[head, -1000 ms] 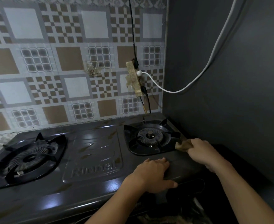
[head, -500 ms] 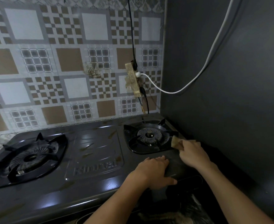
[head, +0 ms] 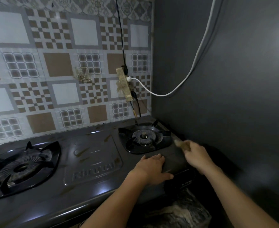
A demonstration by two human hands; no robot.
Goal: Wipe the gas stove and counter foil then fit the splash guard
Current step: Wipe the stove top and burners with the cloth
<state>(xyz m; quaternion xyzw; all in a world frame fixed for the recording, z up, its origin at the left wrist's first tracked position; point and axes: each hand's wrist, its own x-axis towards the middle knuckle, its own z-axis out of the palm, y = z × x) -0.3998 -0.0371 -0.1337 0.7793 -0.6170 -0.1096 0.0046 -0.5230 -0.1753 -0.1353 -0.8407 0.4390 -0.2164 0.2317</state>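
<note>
Small tan wiping cloth now nearer stove's back-right corner, pointing up-left; R hand grips it, L hand stays flat on black two-burner gas stove.

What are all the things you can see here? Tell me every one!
gas stove: one, dark grey, along the tiled wall, brown smears on its top
burners: two, black, left burner and right burner on the stove
cloth: one, tan, blurred, at the stove's right edge beside the right burner
power strip: one, yellowed, on the tiled wall above the right burner
white cable: one, from the power strip up the grey wall
black cable: one, hanging down to the power strip
tiled wall: one, brown, white and grey pattern, behind the stove
grey wall: one, right of the stove
left hand: one, resting flat on the stove's front right part
right hand: one, gripping the cloth
</note>
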